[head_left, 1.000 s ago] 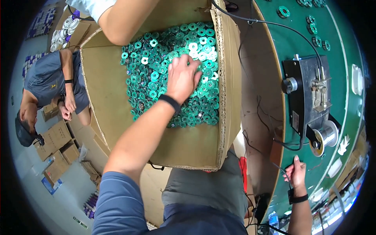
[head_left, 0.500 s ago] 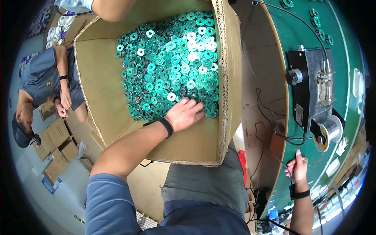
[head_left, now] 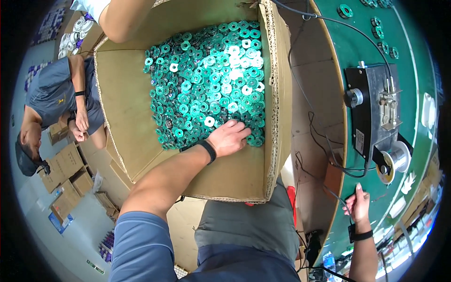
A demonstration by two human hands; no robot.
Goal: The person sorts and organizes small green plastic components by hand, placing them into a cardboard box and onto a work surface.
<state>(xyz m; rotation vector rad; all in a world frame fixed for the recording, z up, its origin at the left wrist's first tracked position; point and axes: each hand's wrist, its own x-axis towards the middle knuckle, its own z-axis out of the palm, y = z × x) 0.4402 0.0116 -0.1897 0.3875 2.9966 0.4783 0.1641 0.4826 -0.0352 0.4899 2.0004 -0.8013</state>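
Head view shows your left hand [head_left: 229,137] curled at the near edge of green rings [head_left: 188,84] the box [head_left: 122,84] walls keep heaped, your right hand [head_left: 359,205] by a cable [head_left: 336,195] at the right-side counter [head_left: 347,49], both grips unclear.

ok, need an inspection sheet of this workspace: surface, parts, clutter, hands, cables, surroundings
Surface: green bench at right, carrying a black machine with a wire spool.
Parts: green ring parts piled in an open cardboard box; loose rings at the bench's far end.
Clutter: white items along the bench, kinds unclear.
Left hand: at the pile's near edge, fingers bent; grip on a part can't be told.
Right hand: near the spool, a dark cord beside it; grip unclear.
Cables: black cable arcs over the bench to the machine; more between box and bench.
Surroundings: co-worker and cartons at left; another person's arm by the box's far left corner.
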